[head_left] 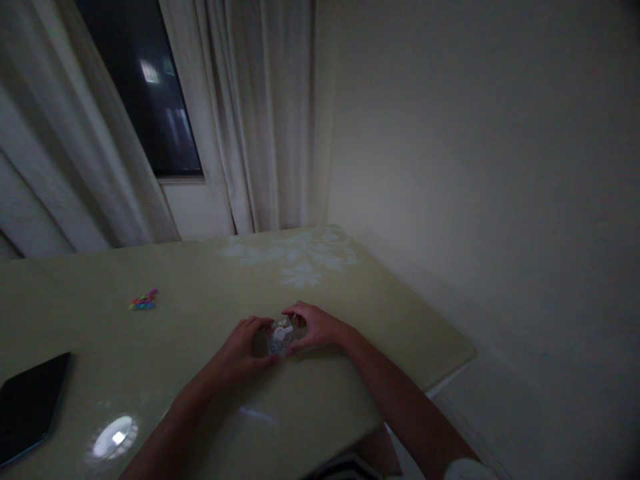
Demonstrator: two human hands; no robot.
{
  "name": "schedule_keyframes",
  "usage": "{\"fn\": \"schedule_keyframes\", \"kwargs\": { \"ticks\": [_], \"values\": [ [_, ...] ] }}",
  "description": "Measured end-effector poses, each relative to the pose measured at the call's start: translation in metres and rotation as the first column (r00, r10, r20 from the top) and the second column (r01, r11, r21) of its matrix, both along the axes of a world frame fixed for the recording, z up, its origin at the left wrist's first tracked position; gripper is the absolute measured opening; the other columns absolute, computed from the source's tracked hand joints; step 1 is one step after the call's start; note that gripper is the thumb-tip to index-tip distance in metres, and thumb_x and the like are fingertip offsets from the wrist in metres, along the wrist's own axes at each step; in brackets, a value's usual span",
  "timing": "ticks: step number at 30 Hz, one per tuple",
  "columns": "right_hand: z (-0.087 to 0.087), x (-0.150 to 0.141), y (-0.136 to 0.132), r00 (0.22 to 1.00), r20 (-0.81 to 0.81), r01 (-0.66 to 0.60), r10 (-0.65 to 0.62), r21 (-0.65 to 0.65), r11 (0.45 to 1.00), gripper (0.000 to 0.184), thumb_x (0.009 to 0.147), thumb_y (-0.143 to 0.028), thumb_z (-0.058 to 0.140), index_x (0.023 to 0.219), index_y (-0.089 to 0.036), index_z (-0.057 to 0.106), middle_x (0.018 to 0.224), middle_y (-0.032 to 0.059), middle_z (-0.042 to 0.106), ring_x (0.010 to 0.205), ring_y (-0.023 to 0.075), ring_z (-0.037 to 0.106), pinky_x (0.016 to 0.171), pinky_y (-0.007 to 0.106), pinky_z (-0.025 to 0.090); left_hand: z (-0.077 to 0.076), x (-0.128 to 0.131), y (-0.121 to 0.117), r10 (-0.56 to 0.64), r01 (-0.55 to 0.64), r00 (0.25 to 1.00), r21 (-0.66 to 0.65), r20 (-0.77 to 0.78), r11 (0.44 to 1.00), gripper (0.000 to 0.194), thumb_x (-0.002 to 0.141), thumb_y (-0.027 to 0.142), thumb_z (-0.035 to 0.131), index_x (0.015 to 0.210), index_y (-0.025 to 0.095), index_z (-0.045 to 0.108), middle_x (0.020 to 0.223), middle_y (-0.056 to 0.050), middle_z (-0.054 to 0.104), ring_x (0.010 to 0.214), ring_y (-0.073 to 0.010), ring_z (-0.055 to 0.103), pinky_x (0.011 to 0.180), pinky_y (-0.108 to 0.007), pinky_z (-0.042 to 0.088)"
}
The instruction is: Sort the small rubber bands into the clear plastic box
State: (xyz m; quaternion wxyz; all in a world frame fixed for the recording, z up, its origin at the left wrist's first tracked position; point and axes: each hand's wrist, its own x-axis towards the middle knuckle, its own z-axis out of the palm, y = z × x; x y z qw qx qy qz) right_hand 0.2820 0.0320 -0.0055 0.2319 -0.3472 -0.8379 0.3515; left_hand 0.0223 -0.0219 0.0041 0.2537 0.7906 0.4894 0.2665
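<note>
The right side of the view is filled by a plain wall (475,167). A pale desk (150,347), patterned with white leaves near its far edge, is spread below. Beyond it, curtains (270,120) are parted around a dark window (145,87). At the desk's left edge a flat black tablet (33,407) is partly cut off by the frame, and a bright round reflection (114,437) is seen to its right. Between the left hand (243,348) and the right hand (317,327), a small transparent case (280,337) is gripped from both sides by curved fingers; whether it is lifted or touching the desk cannot be told. Small bright pieces (144,301), pink, orange, green and blue, are clustered farther left.
</note>
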Motion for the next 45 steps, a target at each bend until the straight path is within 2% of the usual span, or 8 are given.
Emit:
{"fn": "schedule_keyframes", "kwargs": {
  "ticks": [5,12,21,29,38,45],
  "values": [
    [0.0014,-0.0008,-0.0003,0.999,0.011,-0.035,0.035,0.064,0.997,0.082,0.056,-0.052,0.102,0.124,-0.021,0.07,0.113,0.0056,0.064,0.097,0.0213,0.061,0.087,0.032,0.051,0.0038,0.0008,-0.0007,0.003,-0.004,1.0,-0.015,-0.014,1.0,0.062,0.066,0.042,0.081,0.123,0.02,0.07,0.12,-0.012,0.074,0.113,-0.0348,0.068,0.1,-0.042,0.055],
    [0.0028,0.0002,-0.0034,0.999,-0.02,-0.026,0.027,0.024,0.999,0.082,0.057,-0.051,0.101,0.126,-0.021,0.069,0.116,0.0069,0.068,0.099,0.023,0.064,0.088,0.034,0.052,-0.0009,-0.001,0.0011,-0.002,0.002,0.999,-0.007,-0.033,1.0,0.063,0.067,0.043,0.082,0.125,0.02,0.067,0.121,-0.013,0.073,0.113,-0.0334,0.068,0.099,-0.041,0.054],
    [-0.0009,0.0007,-0.0002,0.998,-0.049,-0.041,0.041,0.013,0.999,0.085,0.057,-0.049,0.101,0.13,-0.022,0.067,0.116,0.0065,0.071,0.099,0.0234,0.066,0.088,0.033,0.053,0.0038,0.0018,-0.0013,-0.004,0.005,1.0,-0.028,0.008,1.0,0.068,0.067,0.04,0.082,0.129,0.021,0.062,0.118,-0.012,0.075,0.108,-0.0318,0.071,0.095,-0.04,0.056],
    [-0.0008,0.0011,-0.0009,0.998,-0.051,-0.039,0.04,0.024,0.999,0.083,0.057,-0.049,0.101,0.129,-0.022,0.068,0.113,0.0064,0.072,0.097,0.0232,0.067,0.086,0.032,0.053,0.0072,0.0032,-0.0033,-0.003,0.003,1.0,-0.039,0.009,0.999,0.067,0.068,0.041,0.082,0.128,0.022,0.062,0.12,-0.013,0.075,0.111,-0.0326,0.07,0.098,-0.042,0.055],
    [0.0038,0.0,-0.0027,0.999,-0.045,-0.029,0.028,-0.01,1.0,0.083,0.055,-0.047,0.102,0.126,-0.021,0.069,0.113,0.0059,0.072,0.098,0.0229,0.067,0.085,0.031,0.053,0.0044,0.0018,-0.0026,-0.001,0.001,1.0,-0.005,0.009,1.0,0.064,0.067,0.041,0.082,0.126,0.023,0.065,0.119,-0.011,0.075,0.11,-0.0317,0.07,0.097,-0.04,0.056],
    [0.0026,0.0003,-0.0029,0.999,-0.028,-0.019,0.02,0.012,1.0,0.083,0.056,-0.049,0.101,0.128,-0.021,0.07,0.115,0.0074,0.072,0.098,0.0237,0.067,0.087,0.033,0.054,0.0044,0.0017,-0.0018,-0.006,0.006,1.0,-0.008,-0.011,1.0,0.061,0.068,0.041,0.081,0.124,0.022,0.066,0.119,-0.012,0.074,0.111,-0.0331,0.069,0.097,-0.042,0.055]
  ]
}}
